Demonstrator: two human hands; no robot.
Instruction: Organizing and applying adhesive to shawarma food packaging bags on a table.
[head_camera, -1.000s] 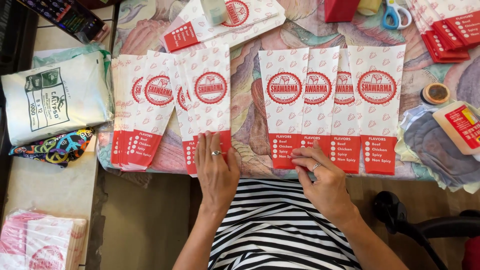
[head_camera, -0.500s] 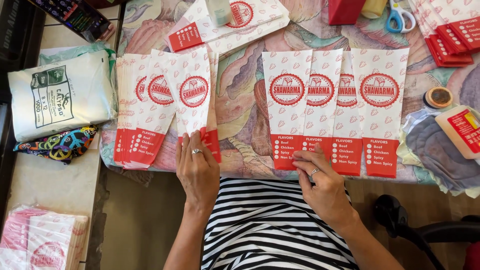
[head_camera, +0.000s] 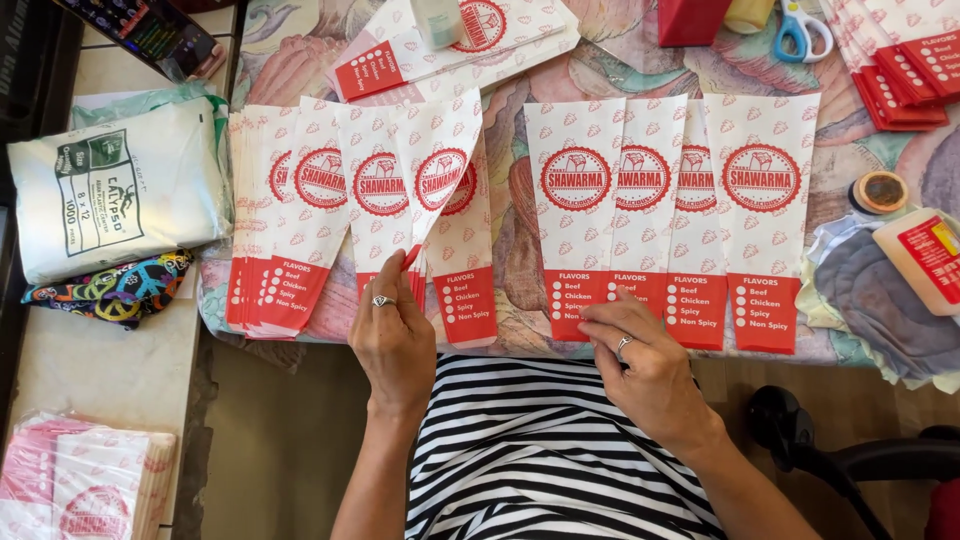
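Note:
Red-and-white paper food bags lie in overlapping rows on a patterned table cover (head_camera: 520, 210). My left hand (head_camera: 392, 335) pinches the red bottom end of one bag (head_camera: 440, 175) and lifts it tilted above the left row of bags (head_camera: 300, 220). Another bag (head_camera: 465, 270) lies flat just beneath it. My right hand (head_camera: 640, 350) rests with its fingertips on the lower edge of the right row of bags (head_camera: 670, 210), near the leftmost one. Each hand wears a ring.
More bags are piled at the back (head_camera: 450, 45) and back right (head_camera: 900, 60). Scissors (head_camera: 800, 25), a tape roll (head_camera: 880, 190), a white packet (head_camera: 105, 195), a colourful cloth (head_camera: 110, 290) and a wrapped bag bundle (head_camera: 80, 485) lie around. A chair arm (head_camera: 830, 460) sits at lower right.
My left hand has picked one bag off the left row and raised it at a tilt, moving slightly left. My right hand has stayed on the right row's lower edge.

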